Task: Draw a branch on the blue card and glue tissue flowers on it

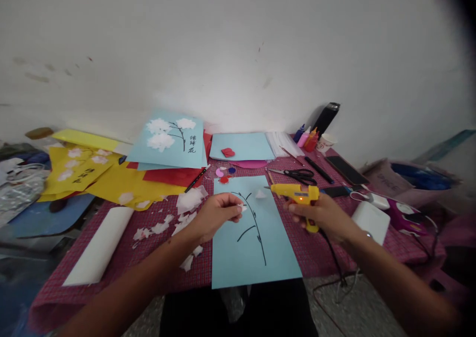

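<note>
My right hand [316,213] is wrapped round a yellow glue gun [296,193] with a small orange light; its nozzle points left, over the sheet's upper right edge. Between the thumb and fingers of my left hand [223,210] is a small white piece of tissue paper [243,207]. Both hands are above a light blue paper sheet [238,262] with a black branch drawn on it. Another white tissue piece [261,194] lies on the sheet near the nozzle. Torn white tissue paper [191,199] is scattered left of the sheet, beside my left forearm.
A finished blue flower picture [174,153] and yellow sheets [107,178] lie at the back left. A rolled white paper [100,245] is at the left front. Scissors [297,174], glue bottles [305,138], a phone [345,170] and a black flask [326,119] are at the right.
</note>
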Tool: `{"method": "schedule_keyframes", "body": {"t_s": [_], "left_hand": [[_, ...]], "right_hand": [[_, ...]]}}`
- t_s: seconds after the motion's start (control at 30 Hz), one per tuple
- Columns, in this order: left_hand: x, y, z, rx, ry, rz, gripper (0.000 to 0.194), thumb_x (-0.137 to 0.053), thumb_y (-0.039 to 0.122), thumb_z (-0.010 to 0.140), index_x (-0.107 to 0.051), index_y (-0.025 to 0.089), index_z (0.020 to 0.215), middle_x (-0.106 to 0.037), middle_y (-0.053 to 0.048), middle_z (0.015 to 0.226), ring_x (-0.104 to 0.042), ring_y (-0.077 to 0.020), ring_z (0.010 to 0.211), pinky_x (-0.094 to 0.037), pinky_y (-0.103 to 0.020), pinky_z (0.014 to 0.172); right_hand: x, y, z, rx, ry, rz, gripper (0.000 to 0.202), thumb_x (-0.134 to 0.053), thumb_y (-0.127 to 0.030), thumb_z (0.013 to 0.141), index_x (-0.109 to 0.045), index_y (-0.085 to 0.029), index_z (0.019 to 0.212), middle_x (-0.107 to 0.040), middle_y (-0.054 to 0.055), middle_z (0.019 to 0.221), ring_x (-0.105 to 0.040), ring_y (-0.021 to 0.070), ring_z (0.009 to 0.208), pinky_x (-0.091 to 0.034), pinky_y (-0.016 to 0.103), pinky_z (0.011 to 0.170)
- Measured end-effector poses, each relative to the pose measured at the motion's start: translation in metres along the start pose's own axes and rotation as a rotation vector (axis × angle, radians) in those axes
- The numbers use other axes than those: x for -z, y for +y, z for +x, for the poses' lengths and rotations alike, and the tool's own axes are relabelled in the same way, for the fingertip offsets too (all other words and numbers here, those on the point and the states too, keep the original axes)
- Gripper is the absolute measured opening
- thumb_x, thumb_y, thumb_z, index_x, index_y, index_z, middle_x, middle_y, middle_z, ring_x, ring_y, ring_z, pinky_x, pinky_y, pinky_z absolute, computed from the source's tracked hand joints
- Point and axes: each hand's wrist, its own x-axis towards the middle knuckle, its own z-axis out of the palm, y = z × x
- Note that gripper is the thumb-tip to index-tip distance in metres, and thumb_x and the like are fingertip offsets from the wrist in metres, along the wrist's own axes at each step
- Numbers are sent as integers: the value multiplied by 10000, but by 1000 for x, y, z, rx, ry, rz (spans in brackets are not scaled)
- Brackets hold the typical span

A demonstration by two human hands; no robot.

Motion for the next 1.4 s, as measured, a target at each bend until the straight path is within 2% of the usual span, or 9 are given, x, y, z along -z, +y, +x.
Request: {"method": "schedule_keyframes", "body": {"t_s": [0.17,0.33,0.4,0.5,0.63,0.77,0.97,1.13,1.4], "left_hand": [[11,7,43,-54,-88,323,128,-690,263,774,-677,155,840,-628,9,688,-556,-105,618,-418,-223,597],[11,1,77,-15,-137,515,152,-613,267,821,-671,164,916,-599,26,669,-508,-100,556,-356,-206,512],[7,0,86,-85,-177,619,121,-597,219,818,-678,168,891,-657,-7,788,-568,-116,638,-412,-219,568],[-1,4,99,-222,-335,761,117,-592,129,790,-690,178,829,-695,-49,1035,-646,-176,925,-480,-255,747],[-7,11,113,-238,-518,856,157,-602,102,786,-710,180,869,-651,-97,1252,-622,-230,1142,-496,-269,780],[-5,7,114,-266,-574,871,155,-604,99,803,-707,182,883,-638,-110,1296,-611,-224,1192,-506,-289,847],[4,-3,99,-349,-562,876,190,-580,75,839,-700,193,926,-628,-109,1331,-560,-195,1281,-451,-327,1030],[5,-2,91,-377,-573,921,215,-530,62,866,-688,187,943,-626,-112,1341,-534,-184,1314,-445,-312,1051],[1,2,82,-360,-630,1003,225,-489,73,905,-673,193,954,-639,-99,1331,-504,-181,1349,-461,-315,1048]], "right_hand": [[45,-39,54,-69,-202,-259,297,-781,-434,725,-729,-164,837,-663,35,607,-549,135,458,-396,237,398],[47,-54,105,-93,-415,-459,334,-683,-495,814,-676,-171,891,-635,13,623,-536,112,486,-384,208,410],[46,-54,117,-90,-446,-464,361,-653,-525,833,-663,-170,895,-627,16,626,-537,114,493,-376,208,408],[48,-51,127,-102,-451,-428,380,-647,-548,834,-663,-172,892,-615,12,616,-526,110,484,-364,207,402],[58,-44,130,-120,-352,-397,372,-675,-540,807,-665,-170,843,-586,1,578,-499,104,463,-356,210,393],[65,-40,127,-140,-321,-327,389,-682,-543,796,-665,-161,868,-623,26,652,-512,110,501,-384,218,416],[59,-35,128,-133,-483,-356,329,-622,-488,859,-659,-166,914,-618,21,675,-526,111,535,-388,206,441],[50,-30,133,-28,-609,-433,269,-568,-409,900,-661,-158,896,-651,35,753,-545,123,591,-406,229,496],[43,-30,135,33,-640,-520,169,-578,-318,875,-632,-163,912,-637,18,769,-557,142,656,-417,245,564]]}}
